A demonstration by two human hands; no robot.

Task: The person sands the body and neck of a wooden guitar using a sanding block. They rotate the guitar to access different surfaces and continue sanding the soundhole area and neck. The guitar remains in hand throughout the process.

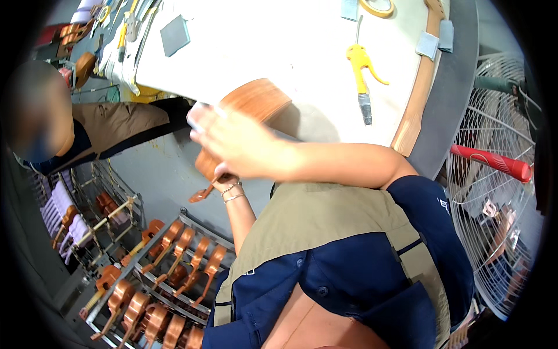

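A brown wooden ukulele (258, 99) is held in front of me at the near edge of the worktable, its rounded body over the pale tabletop. My left hand (225, 181), with bracelets at the wrist, grips it from below; most of its fingers are hidden behind my other hand. Across the instrument lies my right hand (241, 142), blurred, fingers stretched toward the left and pressed together. A small whitish patch (200, 114) shows at its fingertips, too smeared to name. The ukulele's head (200, 193) sticks out at the lower left.
On the worktable (232, 52) lie a yellow air blow gun (360, 67), a tape roll (378, 7), a dark square pad (175, 36) and a long wooden strip (415, 104). A caged fan (494, 192) stands right. Racks of ukuleles (157, 314) stand lower left; a co-worker's sleeve (125, 122) reaches in.
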